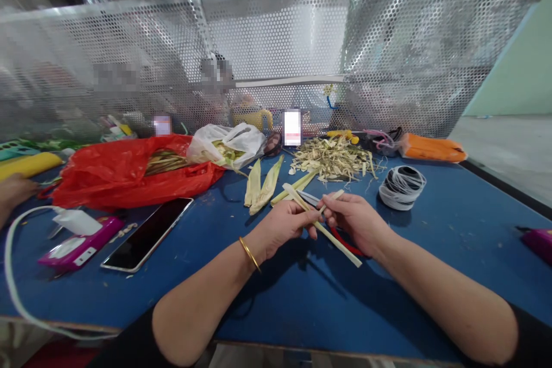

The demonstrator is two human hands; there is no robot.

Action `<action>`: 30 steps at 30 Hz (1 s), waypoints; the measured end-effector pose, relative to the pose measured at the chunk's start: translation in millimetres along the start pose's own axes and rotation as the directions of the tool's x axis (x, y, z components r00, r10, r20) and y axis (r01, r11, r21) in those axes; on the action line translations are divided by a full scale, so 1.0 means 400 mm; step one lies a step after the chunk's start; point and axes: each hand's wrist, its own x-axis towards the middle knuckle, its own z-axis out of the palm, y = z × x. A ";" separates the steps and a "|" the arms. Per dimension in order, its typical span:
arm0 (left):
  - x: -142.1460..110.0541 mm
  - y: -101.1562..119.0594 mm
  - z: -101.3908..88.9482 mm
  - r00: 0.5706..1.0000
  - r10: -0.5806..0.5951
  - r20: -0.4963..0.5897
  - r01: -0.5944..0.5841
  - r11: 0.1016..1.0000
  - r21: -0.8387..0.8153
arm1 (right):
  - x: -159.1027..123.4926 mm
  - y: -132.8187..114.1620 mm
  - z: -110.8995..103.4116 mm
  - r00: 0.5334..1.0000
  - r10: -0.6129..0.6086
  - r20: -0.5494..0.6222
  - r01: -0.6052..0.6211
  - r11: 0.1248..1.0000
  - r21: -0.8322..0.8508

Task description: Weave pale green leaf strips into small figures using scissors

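My left hand (pixel 282 224) pinches pale, flat strips of dried husk (pixel 347 251) that cross each other over the table. Fingers of my right hand (pixel 356 219) close on the short end of a crossing strip, close to my left fingertips. Partly hidden beneath my hands is a pair of scissors (pixel 342 240) with a red handle. Wider pale-green husk leaves (pixel 265 187) lie just beyond my left hand. Behind my hands spreads a heap of cut husk scraps (pixel 332 158).
A roll of white cord (pixel 402 187) sits right of my hands. Leftward are a phone (pixel 149 234), a purple power strip (pixel 75 244) with a charger, and a red plastic bag (pixel 116 169). Another person's hand (pixel 15 195) shows at far left. A perforated metal screen (pixel 276 34) stands behind.
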 end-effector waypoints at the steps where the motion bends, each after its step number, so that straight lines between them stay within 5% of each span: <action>1: -0.001 0.002 0.001 1.000 -0.006 0.008 0.006 1.000 0.005 | 0.000 0.004 0.002 1.000 -0.025 -0.018 0.025 1.000 -0.014; 7: -0.005 0.016 0.002 0.999 -0.032 0.031 0.032 0.999 0.017 | 0.009 0.015 -0.002 0.995 -0.082 -0.048 0.078 0.994 -0.081; 10: -0.006 0.010 0.005 0.999 -0.041 0.000 0.041 0.998 0.041 | 0.016 0.001 -0.017 0.974 -0.217 -0.068 0.189 0.938 -0.290; 14: -0.007 -0.009 0.012 1.000 0.013 -0.016 -0.010 0.983 0.184 | 0.009 -0.028 -0.028 0.783 -0.621 -0.038 0.413 0.565 -0.715; 16: -0.008 -0.018 0.019 0.999 0.039 0.015 -0.041 0.968 0.246 | 0.000 -0.031 -0.021 0.779 -0.619 0.104 0.444 0.427 -0.787; 20: -0.014 -0.024 0.034 0.994 0.061 0.087 -0.091 0.916 0.391 | -0.011 -0.015 0.001 0.911 -0.338 0.237 0.402 0.597 -0.694; 24: -0.015 -0.022 0.034 0.996 0.085 0.031 -0.090 0.904 0.418 | -0.018 -0.010 0.008 0.896 -0.399 0.193 0.431 0.685 -0.587; 27: -0.009 -0.019 0.023 0.982 0.118 -0.147 -0.050 0.914 0.402 | -0.033 -0.017 0.008 0.812 -0.569 0.133 0.500 0.557 -0.663; 30: -0.002 -0.012 0.017 0.961 0.086 -0.263 -0.029 0.977 0.213 | -0.050 -0.017 0.009 0.665 -0.704 0.250 0.559 0.247 -0.791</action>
